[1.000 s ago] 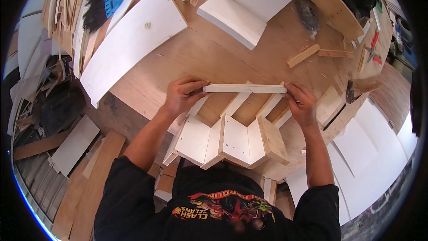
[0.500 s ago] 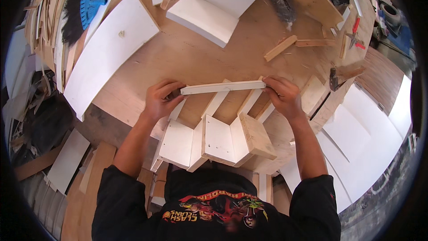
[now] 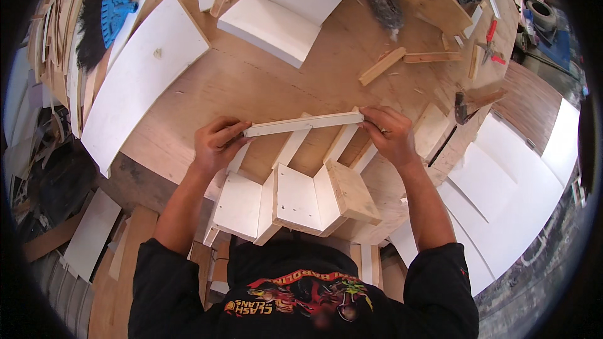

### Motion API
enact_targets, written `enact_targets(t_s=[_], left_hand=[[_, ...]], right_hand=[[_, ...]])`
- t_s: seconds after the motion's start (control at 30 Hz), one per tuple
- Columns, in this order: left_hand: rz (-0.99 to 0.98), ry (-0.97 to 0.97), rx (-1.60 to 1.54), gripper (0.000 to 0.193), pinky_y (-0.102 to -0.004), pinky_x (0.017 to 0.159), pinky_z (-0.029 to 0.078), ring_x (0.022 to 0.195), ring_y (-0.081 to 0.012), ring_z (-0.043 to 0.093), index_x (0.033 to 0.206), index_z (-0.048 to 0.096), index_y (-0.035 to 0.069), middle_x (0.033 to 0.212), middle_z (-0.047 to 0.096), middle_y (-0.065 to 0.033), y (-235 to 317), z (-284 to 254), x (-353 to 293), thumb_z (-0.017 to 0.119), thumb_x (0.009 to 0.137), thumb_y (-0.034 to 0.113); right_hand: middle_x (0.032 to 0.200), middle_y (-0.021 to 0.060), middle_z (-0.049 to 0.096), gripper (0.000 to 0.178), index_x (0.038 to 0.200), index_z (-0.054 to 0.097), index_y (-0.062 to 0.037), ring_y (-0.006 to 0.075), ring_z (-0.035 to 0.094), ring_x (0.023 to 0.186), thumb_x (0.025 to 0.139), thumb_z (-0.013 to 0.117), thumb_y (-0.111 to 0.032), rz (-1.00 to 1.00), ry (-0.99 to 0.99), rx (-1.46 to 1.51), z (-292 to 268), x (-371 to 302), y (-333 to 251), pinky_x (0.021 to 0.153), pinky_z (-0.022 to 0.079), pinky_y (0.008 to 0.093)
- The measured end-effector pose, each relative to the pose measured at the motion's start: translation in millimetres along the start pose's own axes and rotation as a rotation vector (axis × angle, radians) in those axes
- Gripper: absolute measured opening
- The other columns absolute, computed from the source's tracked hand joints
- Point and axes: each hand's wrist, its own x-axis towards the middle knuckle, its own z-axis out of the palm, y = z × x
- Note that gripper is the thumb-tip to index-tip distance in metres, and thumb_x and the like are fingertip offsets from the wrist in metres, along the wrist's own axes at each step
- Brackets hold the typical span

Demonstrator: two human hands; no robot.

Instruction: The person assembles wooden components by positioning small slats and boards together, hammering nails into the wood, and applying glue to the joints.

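A narrow white wooden strip (image 3: 304, 124) spans between my two hands, its right end slightly farther from me than its left. My left hand (image 3: 217, 142) pinches the left end with thumb and fingers. At the other end, my right hand (image 3: 391, 133) grips the strip the same way. Just beneath it stands a stepped white wooden frame (image 3: 300, 196) at the near edge of the worktable, with slanted boards and a bare wood end face. Whether the strip touches the frame's far ends, I cannot tell.
On the wooden worktable (image 3: 251, 81) lie a white L-shaped box piece (image 3: 271, 28), a large white panel (image 3: 146, 72), wood offcuts (image 3: 382, 66), red-handled pliers (image 3: 490, 44) and a hammer (image 3: 461, 108). A blue brush (image 3: 116, 9) rests far left. White sheets (image 3: 502, 194) lean at right.
The view has shifted, so table and objects sit a little further left. Both hands still hold the strip, which now slants slightly more, its left end nearer me.
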Motion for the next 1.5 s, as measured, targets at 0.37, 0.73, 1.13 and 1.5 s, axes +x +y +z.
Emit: enact_targets(t_s=[0.37, 0.73, 1.13, 1.5], left_hand=[[0.03, 0.0, 0.03, 0.039, -0.0318, 0.059, 0.057, 0.073, -0.0218, 0.073, 0.11, 0.082, 0.008, 0.096, 0.076, -0.0094, 0, 0, 2, 0.093, 0.072, 0.006], [0.007, 0.0, 0.011, 0.038, -0.0317, 0.061, 0.059, 0.074, -0.0219, 0.074, 0.11, 0.082, 0.006, 0.097, 0.077, -0.0107, 0, 0, 1, 0.093, 0.073, 0.006], [-0.072, -0.126, -0.013, 0.039, -0.0344, 0.068, 0.06, 0.081, -0.0241, 0.075, 0.111, 0.08, 0.007, 0.102, 0.077, -0.0117, 3, -12, 8, 0.092, 0.075, 0.012], [-0.049, -0.019, -0.018, 0.04, -0.0328, 0.068, 0.059, 0.08, -0.0227, 0.074, 0.115, 0.079, 0.01, 0.102, 0.076, -0.0071, 4, -7, 4, 0.092, 0.078, 0.016]], right_hand=[[0.105, 0.0154, 0.076, 0.033, 0.115, 0.078, -0.0019, 0.0256, 0.076, 0.086, 0.083, 0.084, -0.003, 0.115, 0.088, 0.135, 13, -6, -2, 0.072, 0.06, 0.0346], [0.104, 0.0162, 0.076, 0.032, 0.118, 0.08, -0.0014, 0.0235, 0.076, 0.087, 0.085, 0.08, 0.0, 0.237, 0.061, 0.189, 14, -4, -4, 0.075, 0.058, 0.033], [0.103, 0.0144, 0.075, 0.031, 0.115, 0.079, 0.0037, 0.0188, 0.071, 0.091, 0.083, 0.078, 0.006, 0.305, 0.029, 0.301, 14, 3, -3, 0.078, 0.056, 0.0294], [0.104, 0.0133, 0.074, 0.029, 0.115, 0.078, 0.0049, 0.0174, 0.07, 0.09, 0.086, 0.078, 0.007, 0.323, 0.025, 0.293, 14, 4, -8, 0.081, 0.056, 0.0282]])
